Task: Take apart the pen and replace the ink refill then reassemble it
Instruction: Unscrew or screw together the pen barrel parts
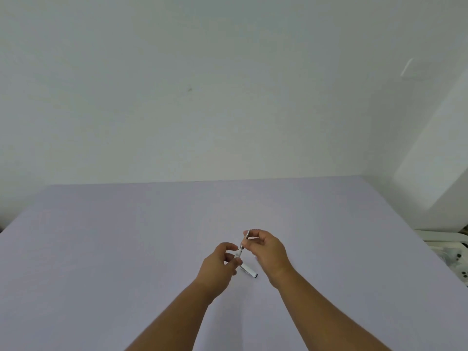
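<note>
1. Fingers of the left hand (219, 262) are pinched on the white barrel (237, 254); the right hand (266, 247) is pinched on the thin refill (245, 238).
2. Both are held above the table (101, 249); a cap (249, 271) lies near.
3. Light, slender, likely slippery parts are best gripped near the joint.

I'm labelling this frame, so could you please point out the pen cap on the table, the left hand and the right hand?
pen cap (249, 271): head view, middle of its white body.
left hand (217, 267): head view, back of the hand.
right hand (269, 252): head view, back of the hand.
</note>
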`<state>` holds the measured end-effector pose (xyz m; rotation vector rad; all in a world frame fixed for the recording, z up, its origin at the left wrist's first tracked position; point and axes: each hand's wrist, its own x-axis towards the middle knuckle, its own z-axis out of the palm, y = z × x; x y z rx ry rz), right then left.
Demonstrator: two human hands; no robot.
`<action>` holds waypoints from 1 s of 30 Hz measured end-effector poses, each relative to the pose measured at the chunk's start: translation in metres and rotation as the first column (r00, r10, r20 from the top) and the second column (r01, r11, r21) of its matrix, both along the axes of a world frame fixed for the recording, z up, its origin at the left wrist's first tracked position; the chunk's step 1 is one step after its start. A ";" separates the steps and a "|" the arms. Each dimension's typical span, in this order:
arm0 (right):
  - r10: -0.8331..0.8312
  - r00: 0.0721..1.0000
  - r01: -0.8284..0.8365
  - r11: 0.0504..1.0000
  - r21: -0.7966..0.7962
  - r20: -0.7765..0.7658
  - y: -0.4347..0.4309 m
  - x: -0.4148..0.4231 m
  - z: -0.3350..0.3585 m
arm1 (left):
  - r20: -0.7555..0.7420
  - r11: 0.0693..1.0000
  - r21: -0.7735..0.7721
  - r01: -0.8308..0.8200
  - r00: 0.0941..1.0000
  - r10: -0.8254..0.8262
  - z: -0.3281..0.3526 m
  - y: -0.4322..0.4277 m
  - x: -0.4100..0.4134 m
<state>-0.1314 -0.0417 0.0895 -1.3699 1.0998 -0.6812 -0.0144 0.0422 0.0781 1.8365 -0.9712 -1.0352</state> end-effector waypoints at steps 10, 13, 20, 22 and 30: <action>0.060 0.997 -0.058 0.997 0.048 -0.048 0.000 0.001 0.010 | 0.024 0.999 -0.047 -0.024 0.999 0.025 0.015 0.001 -0.003; 0.073 0.997 -0.073 0.995 0.068 0.008 0.001 0.003 0.012 | 0.049 0.998 -0.060 -0.020 0.999 0.023 0.019 -0.001 -0.004; 0.041 0.998 -0.037 0.995 0.091 -0.044 0.002 0.002 0.013 | 0.062 0.999 -0.054 -0.007 0.998 0.011 0.023 -0.001 -0.002; 0.053 0.999 -0.053 0.994 0.095 0.006 0.001 0.000 0.012 | 0.051 0.998 -0.055 -0.025 0.998 0.028 0.024 -0.002 0.000; 0.084 0.994 -0.091 0.989 0.120 0.064 -0.001 -0.002 0.010 | 0.094 0.999 -0.039 -0.005 0.996 0.008 0.023 -0.005 0.002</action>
